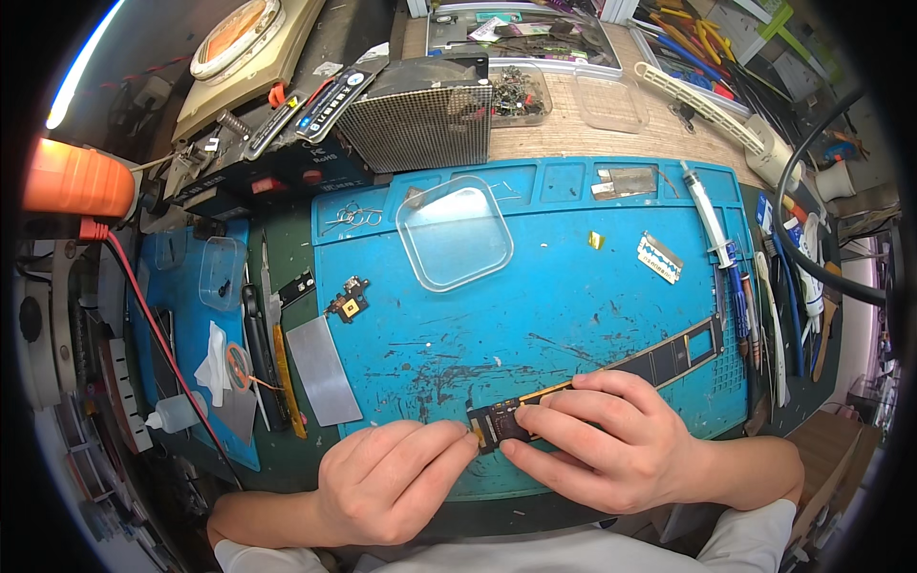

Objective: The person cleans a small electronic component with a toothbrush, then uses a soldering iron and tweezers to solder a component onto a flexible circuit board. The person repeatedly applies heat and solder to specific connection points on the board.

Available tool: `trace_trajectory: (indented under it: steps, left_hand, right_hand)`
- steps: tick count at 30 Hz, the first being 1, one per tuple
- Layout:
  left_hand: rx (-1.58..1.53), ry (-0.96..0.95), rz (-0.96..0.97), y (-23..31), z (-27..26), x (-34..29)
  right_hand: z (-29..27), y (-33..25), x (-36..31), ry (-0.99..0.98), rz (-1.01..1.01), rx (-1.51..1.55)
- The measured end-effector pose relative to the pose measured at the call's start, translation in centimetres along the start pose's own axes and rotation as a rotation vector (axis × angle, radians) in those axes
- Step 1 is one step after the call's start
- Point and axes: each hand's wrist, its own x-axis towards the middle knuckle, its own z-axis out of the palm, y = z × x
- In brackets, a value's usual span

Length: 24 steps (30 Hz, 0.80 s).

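A long, narrow, dark circuit board (651, 367) with gold along one edge and a cutout near its right end lies slanted across the front of the blue mat (420, 325). My right hand (611, 441) is closed over its left part, the fingers pressing on it from both edges. My left hand (396, 477) is pinched at the board's left end, where a small yellowish bit shows at the fingertips; whether that belongs to the board is hidden. A small circuit board piece (350, 300) with a gold square lies farther left, near a grey metal plate (325, 371).
A transparent plastic box (455, 234) stands mid-mat. A razor blade (659, 258) and a syringe (705, 212) lie at the right. Tweezers and a knife (277, 325) lie left, beside a dropper bottle (177, 413). A mesh-fronted box (420, 119) stands behind the mat.
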Motion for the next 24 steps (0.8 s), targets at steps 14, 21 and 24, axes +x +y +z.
trace_trajectory:
  steps: [14,21,24]
  left_hand:
    - [-0.005,-0.026,-0.017,0.14,-0.23,0.10]
    - [-0.014,-0.029,-0.016,0.04,-0.22,0.10]
    - [-0.017,-0.029,-0.013,0.02,-0.24,0.10]
  right_hand:
    - [-0.07,-0.05,-0.10,-0.015,-0.002,-0.003]
    - [-0.08,-0.05,-0.04,-0.013,0.003,0.003]
    - [-0.06,-0.16,-0.06,-0.013,0.012,0.003]
